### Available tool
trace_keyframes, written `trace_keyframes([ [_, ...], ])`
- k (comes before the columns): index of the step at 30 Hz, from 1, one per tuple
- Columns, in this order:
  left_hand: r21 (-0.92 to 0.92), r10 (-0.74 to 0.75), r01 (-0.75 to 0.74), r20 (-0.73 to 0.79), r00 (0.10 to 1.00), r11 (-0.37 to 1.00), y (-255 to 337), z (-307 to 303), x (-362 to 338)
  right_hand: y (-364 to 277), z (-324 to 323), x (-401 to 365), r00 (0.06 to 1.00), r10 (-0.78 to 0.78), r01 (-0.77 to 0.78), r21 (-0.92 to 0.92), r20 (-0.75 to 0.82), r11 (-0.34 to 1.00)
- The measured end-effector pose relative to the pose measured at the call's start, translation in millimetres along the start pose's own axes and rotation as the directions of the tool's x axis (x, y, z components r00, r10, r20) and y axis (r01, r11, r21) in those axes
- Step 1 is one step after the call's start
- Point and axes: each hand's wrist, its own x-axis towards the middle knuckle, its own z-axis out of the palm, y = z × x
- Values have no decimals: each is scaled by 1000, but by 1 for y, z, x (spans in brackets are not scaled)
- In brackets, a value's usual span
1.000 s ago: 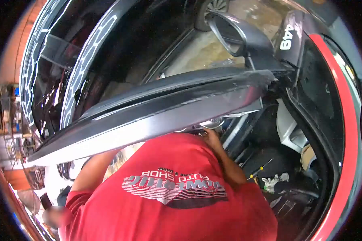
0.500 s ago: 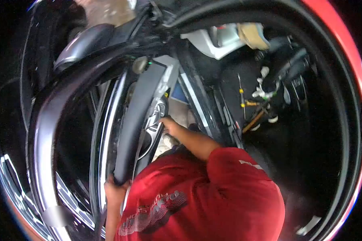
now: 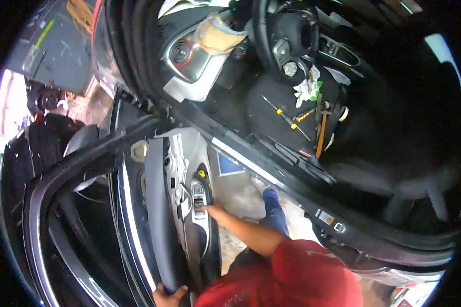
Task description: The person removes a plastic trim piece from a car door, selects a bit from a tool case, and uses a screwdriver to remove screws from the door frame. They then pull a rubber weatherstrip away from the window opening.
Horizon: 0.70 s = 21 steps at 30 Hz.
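A door trim panel (image 3: 161,204) with a dark padded top stands between my body and the open car door (image 3: 35,204). Its armrest carries a silver-edged switch plate (image 3: 201,202) and a yellow piece (image 3: 201,173). My right hand (image 3: 217,213) is closed on the panel at the armrest, fingertips by the switches. At the panel's near end, my left hand (image 3: 170,296) grips the padded edge, thumb on one side and fingers on the other. The undersides of both hands are hidden.
The car seat (image 3: 271,97) holds a yellow-and-black screwdriver (image 3: 287,118), a wooden-handled hammer (image 3: 321,135) and crumpled white paper (image 3: 308,88). The door sill (image 3: 246,161) runs diagonally right of the panel. Above lie a speaker panel (image 3: 202,69) and the steering wheel (image 3: 262,36).
My view has swung toward the car's interior, so the seat and sill show more fully. Both hands remain on the panel, which now appears more upright and lower in view.
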Motion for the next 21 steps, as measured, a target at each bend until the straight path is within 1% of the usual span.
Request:
trace_keyframes([
  [1, -44, -39, 38, -24, 999, 998, 8, 2, -1, -20, 1, -18, 999, -17, 17, -15, 41, 1000],
  [2, -90, -86, 82, -44, 995, 993, 14, 4, -3, -16, -3, -17, 996, -26, 29, -32, 81, 999],
  [3, -137, -135, 125, -60, 989, 983, 19, 5, -6, -13, -1, -15, 996, -39, 41, -18, 84, 999],
  [5, -155, -126, 115, -60, 990, 981, 21, 5, -7, -1, 1, -11, 990, -39, -1, -287, -134, 958],
  [7, -171, -123, 113, -49, 991, 979, 15, 2, -6, 7, -1, -13, 989, -75, 33, -304, -129, 952],
  [8, -70, -103, 102, -22, 994, 992, 9, -5, -3, 5, -1, -12, 987, -104, 59, -326, -122, 944],
  [9, 31, -89, 89, 4, 996, 996, 10, -9, -2, -5, 1, -19, 993, -87, 62, -266, -83, 962],
  [10, 33, -82, 82, -2, 997, 996, 12, -10, -2, -14, 1, -27, 993, -94, 70, -262, -78, 963],
  [12, 141, 4, -6, 13, 1000, 990, 24, -13, -5, -29, 1, -40, 995, 13, -47, -338, -102, 940],
  [13, 141, 2, -4, 8, 1000, 990, 27, -13, -7, -30, 3, -39, 995, 14, -46, -337, -97, 940],
  [14, 173, -24, 22, 9, 1000, 985, 30, -14, -8, -13, 2, -26, 996, 19, -42, -284, -83, 958],
  [15, 200, -49, 46, 9, 999, 979, 34, -14, -8, -12, 3, -23, 997, 20, -36, -234, -69, 972],
  [16, 191, -48, 46, 4, 999, 980, 38, -14, -8, -12, 1, -21, 998, 17, -32, -242, -64, 970],
  [18, 163, -121, 113, 41, 992, 980, 46, -16, -15, -26, -4, -35, 996, 38, -66, -375, -80, 925],
  [19, 139, -128, 123, 29, 991, 983, 50, -16, -21, -31, -5, -39, 997, 37, -60, -397, -64, 916],
  [20, 236, 0, 6, -25, 1000, 972, 54, -14, -27, -27, -10, -36, 990, -34, -29, -441, -133, 897],
  [21, 332, 127, -97, -72, 989, 938, 59, -15, -31, -33, -17, -34, 975, -113, 3, -492, -193, 871],
])
